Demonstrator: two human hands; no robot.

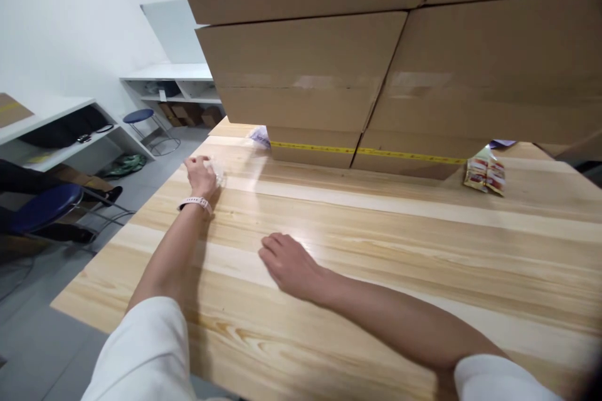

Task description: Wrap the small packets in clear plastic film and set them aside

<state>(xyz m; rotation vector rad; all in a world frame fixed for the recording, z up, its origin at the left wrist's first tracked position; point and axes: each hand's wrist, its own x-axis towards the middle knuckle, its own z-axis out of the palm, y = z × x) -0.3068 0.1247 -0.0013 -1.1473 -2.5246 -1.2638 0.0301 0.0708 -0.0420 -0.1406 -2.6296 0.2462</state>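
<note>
My left hand [201,177] reaches far out over the left part of the wooden table [357,250]. Its fingers are curled round a small clear crumpled piece of plastic [218,172] lying on the wood. A pale wristband [194,203] sits on that wrist. My right hand [288,263] rests palm down near the middle of the table, fingers together and flat, with nothing under it that I can see.
Stacked cardboard boxes [376,69] fill the far side of the table. Red and yellow snack packets [485,174] lie at the right by the boxes. A blue stool [141,116], white shelving [169,84] and a person's dark legs [28,178] are to the left.
</note>
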